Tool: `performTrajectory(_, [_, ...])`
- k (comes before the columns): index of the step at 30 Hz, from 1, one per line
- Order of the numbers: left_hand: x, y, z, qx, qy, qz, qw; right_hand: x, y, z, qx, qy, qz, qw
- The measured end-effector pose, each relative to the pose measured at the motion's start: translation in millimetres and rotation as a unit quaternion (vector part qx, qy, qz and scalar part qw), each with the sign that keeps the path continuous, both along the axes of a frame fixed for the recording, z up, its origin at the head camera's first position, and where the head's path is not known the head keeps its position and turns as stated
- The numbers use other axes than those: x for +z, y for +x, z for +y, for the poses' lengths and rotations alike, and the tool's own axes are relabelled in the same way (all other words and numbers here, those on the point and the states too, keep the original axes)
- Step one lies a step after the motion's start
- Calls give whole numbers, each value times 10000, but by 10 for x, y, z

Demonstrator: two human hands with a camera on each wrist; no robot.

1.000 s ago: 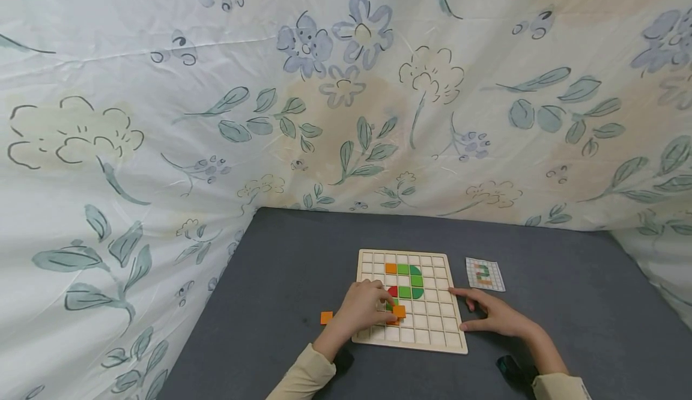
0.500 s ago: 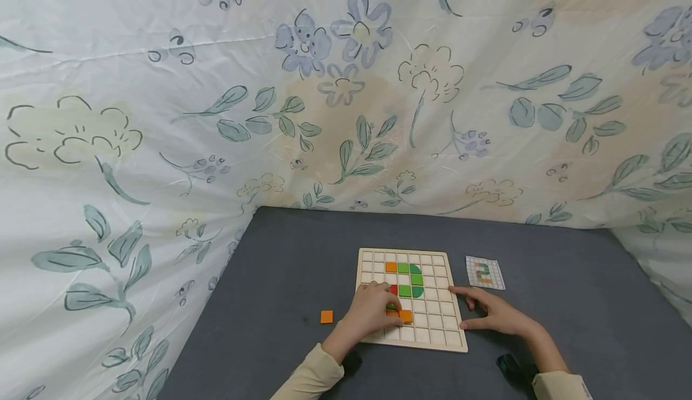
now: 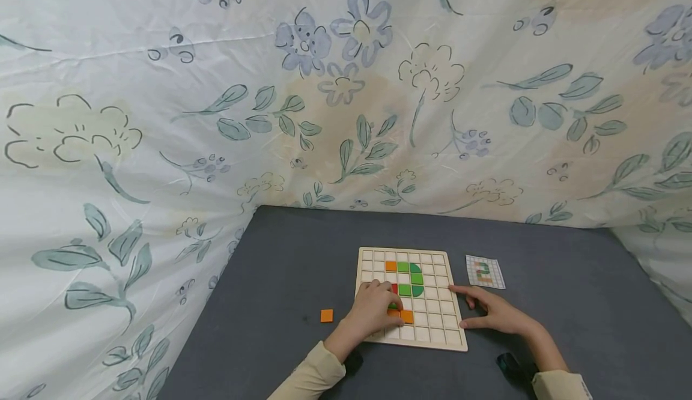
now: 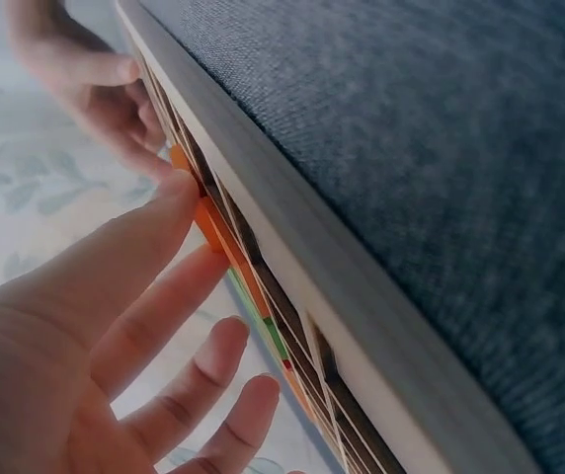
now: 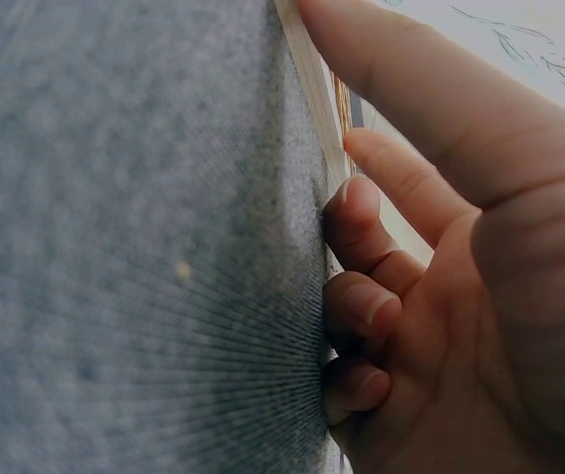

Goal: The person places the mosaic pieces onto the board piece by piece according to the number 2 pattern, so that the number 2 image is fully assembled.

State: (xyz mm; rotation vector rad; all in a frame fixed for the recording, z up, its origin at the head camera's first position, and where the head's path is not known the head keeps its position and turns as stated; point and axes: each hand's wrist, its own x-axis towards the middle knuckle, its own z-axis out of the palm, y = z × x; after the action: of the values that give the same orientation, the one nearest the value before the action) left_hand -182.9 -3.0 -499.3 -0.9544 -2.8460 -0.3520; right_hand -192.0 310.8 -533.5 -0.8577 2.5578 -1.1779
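Observation:
My left hand [image 3: 373, 311] reaches over the wooden grid board [image 3: 432, 331]. Its thumb and index finger pinch an orange square tile [image 3: 406, 316] that sits in a cell near the front. Left of that tile another orange tile [image 4: 230, 245] shows between the fingers, and a green tile is partly covered. Farther back on the board lie an orange tile [image 3: 391, 266], green squares [image 3: 403, 266], dark green rounded tiles [image 3: 418, 290] and a partly hidden red tile [image 3: 395, 289]. With thumb and index finger spread, my right hand [image 3: 496, 314] touches the board's right edge; its other fingers are bent [image 5: 360, 301].
A loose orange square tile [image 3: 327, 316] lies on the dark grey table [image 3: 281, 280] left of the board. Behind the right hand is a small pattern card [image 3: 485, 272]. Floral cloth [image 3: 324, 148] hangs behind the table and at its sides.
My left hand has moved slightly right and lowered the orange tile from above the board into a cell beside the other orange tile. The right hand stays at the board's edge.

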Motion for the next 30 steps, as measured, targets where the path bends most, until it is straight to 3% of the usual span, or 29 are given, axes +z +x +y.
performTrajectory(19, [-8,-21,5,-42,7,-57,10000,46,16,-16,44,-73,26,10000])
performTrajectory(24, [-26,-44,-26,-72,167,-265,9995,45,21,-19,-31,-22,-125,9999])
performTrajectory(30, [-1,-72,-107,-16,309,-258,9992,27,23,-7,-43,7,-83,10000])
